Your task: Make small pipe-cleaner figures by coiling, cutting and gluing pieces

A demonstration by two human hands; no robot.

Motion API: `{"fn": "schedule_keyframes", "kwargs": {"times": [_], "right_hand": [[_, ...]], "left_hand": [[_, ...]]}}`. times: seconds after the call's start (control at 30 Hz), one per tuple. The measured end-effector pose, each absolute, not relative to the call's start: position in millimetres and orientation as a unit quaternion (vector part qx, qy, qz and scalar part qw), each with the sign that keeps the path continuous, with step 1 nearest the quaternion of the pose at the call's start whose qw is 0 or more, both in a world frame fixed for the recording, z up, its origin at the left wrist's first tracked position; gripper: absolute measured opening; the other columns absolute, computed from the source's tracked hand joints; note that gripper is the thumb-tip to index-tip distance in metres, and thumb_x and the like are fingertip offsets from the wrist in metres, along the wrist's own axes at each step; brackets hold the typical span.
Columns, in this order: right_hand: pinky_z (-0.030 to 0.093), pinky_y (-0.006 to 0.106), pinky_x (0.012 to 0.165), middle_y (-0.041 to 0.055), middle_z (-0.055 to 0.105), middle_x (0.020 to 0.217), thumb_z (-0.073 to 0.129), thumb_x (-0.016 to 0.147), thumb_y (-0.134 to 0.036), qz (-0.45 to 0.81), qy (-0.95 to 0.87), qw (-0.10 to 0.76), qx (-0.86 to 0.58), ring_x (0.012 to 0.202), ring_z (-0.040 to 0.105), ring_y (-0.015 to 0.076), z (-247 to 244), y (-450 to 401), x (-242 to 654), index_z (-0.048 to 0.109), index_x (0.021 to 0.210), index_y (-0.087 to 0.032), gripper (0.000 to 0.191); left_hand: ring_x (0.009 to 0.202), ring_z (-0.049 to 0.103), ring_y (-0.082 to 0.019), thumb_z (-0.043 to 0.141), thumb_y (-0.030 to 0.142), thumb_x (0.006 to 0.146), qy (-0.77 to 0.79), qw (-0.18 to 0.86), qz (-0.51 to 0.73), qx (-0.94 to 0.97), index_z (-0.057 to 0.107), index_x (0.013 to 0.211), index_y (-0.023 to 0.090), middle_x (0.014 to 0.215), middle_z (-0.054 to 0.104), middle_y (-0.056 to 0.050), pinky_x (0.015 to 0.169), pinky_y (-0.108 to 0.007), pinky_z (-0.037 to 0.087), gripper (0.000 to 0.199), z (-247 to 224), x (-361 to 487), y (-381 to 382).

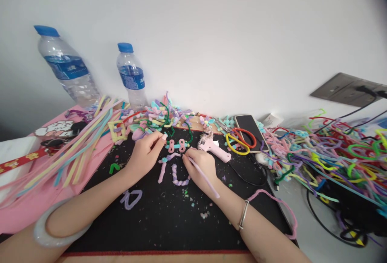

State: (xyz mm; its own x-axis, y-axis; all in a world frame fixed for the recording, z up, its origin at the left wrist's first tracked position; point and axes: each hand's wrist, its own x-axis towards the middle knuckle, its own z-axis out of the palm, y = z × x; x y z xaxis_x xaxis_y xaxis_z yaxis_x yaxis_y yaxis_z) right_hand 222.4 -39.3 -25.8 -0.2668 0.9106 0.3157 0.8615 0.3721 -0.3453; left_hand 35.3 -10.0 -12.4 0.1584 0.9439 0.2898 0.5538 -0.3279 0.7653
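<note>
Diagonally, back toward the wrist (225, 200), a lilac pipe cleaner (206, 177) is pinched by the nearer right hand (200, 167); the fingertips (164, 137) of the left hand (144, 155) are pressed together.

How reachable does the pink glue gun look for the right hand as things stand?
Probably yes: the right hand is close beside the pink glue gun, with nothing visible blocking the way. It seems to hold a lilac fuzzy strip, which might need putting down first.
</note>
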Motion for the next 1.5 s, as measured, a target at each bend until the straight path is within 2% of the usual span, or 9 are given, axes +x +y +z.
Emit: {"fn": "schedule_keyframes", "kwargs": {"times": [0.17,0.37,0.6,0.83,1.07,1.5], "right_hand": [[0.03,0.024,0.054,0.0003,0.058,0.06,0.05,0.085,-0.021,0.071,-0.788,0.254,-0.556,0.057,0.052,0.0129,-24,-40,222,0.052,0.061,-0.02,0.024],[0.037,0.023,0.057,0.001,0.057,0.062,0.045,0.087,-0.02,0.149,-0.772,0.356,-0.505,0.056,0.052,0.012,-20,-45,223,0.052,0.066,-0.019,0.023],[0.041,0.023,0.061,-0.0005,0.055,0.059,0.046,0.087,-0.019,0.139,-0.771,0.411,-0.466,0.056,0.052,0.0114,-22,-48,223,0.053,0.067,-0.018,0.021],[0.038,0.022,0.053,-0.0009,0.054,0.058,0.046,0.086,-0.02,0.146,-0.756,0.413,-0.487,0.053,0.05,0.0106,-21,-48,224,0.051,0.065,-0.019,0.021],[0.038,0.022,0.054,-0.0012,0.055,0.059,0.047,0.084,-0.019,0.137,-0.765,0.406,-0.48,0.054,0.051,0.0104,-20,-49,224,0.052,0.067,-0.018,0.018],[0.037,0.023,0.054,-0.0006,0.052,0.056,0.044,0.086,-0.018,0.05,-0.812,0.385,-0.436,0.053,0.047,0.0109,-23,-54,222,0.05,0.065,-0.019,0.022]], "left_hand": [[0.054,0.035,-0.012,0.039,0.033,0.092,0.514,0.26,0.388,0.72,0.039,0.065,0.02,0.057,0.035,0.005,0.053,-0.024,0.028,0.03,-11,35,-10],[0.057,0.043,-0.013,0.041,0.033,0.091,0.467,0.275,0.324,0.775,0.048,0.073,0.019,0.061,0.045,0.004,0.057,-0.024,0.031,0.024,-11,40,-13],[0.06,0.043,-0.013,0.039,0.026,0.092,0.442,0.267,0.287,0.807,0.038,0.066,0.02,0.061,0.041,0.004,0.059,-0.024,0.031,0.027,-14,46,-20],[0.059,0.043,-0.012,0.04,0.025,0.092,0.441,0.264,0.287,0.808,0.036,0.067,0.02,0.062,0.041,0.005,0.058,-0.023,0.03,0.026,-14,47,-21],[0.059,0.043,-0.012,0.04,0.023,0.091,0.433,0.242,0.291,0.818,0.041,0.07,0.019,0.063,0.043,0.005,0.058,-0.023,0.031,0.022,-17,47,-21],[0.052,0.038,-0.011,0.043,0.014,0.085,0.407,0.132,0.278,0.86,0.037,0.068,0.02,0.06,0.039,0.005,0.053,-0.024,0.025,0.019,-24,48,-28]]}}
